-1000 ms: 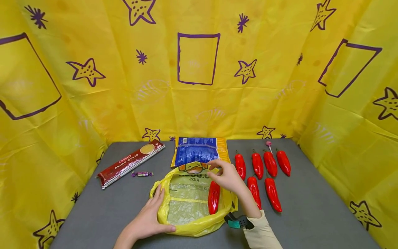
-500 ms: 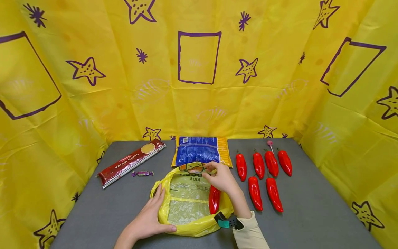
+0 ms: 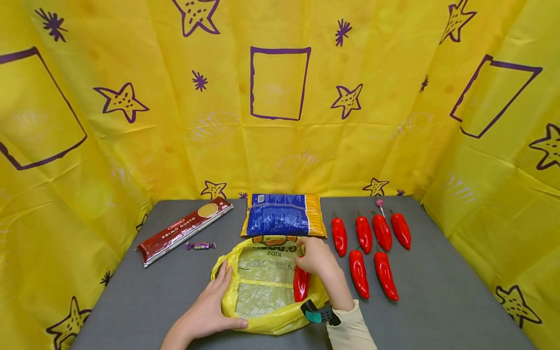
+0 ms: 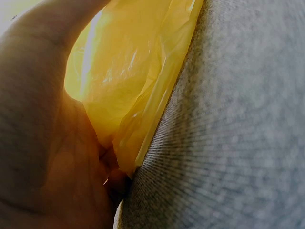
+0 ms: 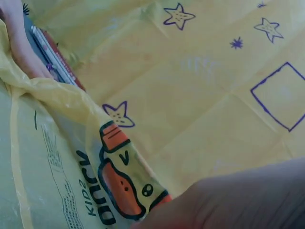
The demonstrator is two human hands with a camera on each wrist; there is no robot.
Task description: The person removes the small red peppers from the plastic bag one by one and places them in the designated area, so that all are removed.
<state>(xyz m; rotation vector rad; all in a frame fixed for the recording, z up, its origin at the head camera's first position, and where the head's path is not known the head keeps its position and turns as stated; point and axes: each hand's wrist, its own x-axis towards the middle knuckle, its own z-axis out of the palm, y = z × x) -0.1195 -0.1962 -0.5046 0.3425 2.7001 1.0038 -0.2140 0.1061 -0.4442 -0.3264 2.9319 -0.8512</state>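
A yellow plastic bag point(image 3: 267, 321), printed with a cartoon face, stands wide-mouthed on the grey table. My left hand point(image 3: 210, 301) rests along its left side, fingers extended and thumb at the front rim. The left wrist view shows this palm point(image 4: 71, 157) against the yellow plastic point(image 4: 124, 71). At the back right rim, my right hand point(image 3: 317, 255) pinches the bag's edge with curled fingers, right beside the print point(image 5: 121, 183). Inside the bag, on the right, lies a red pepper point(image 3: 301, 286), its upper end hidden by the right hand.
Several red peppers point(image 3: 385, 276) lie on the right of the table point(image 3: 437, 291), with a pink lollipop point(image 3: 379, 204) behind them. A blue and yellow packet point(image 3: 277, 214) lies behind the bag. To the left are a dark red pasta packet point(image 3: 183, 231) and a purple wrapped candy point(image 3: 201, 246).
My right hand has moved left, then lower, onto the bag's back right rim. The back rim has dropped slightly. The left hand has stayed in place.
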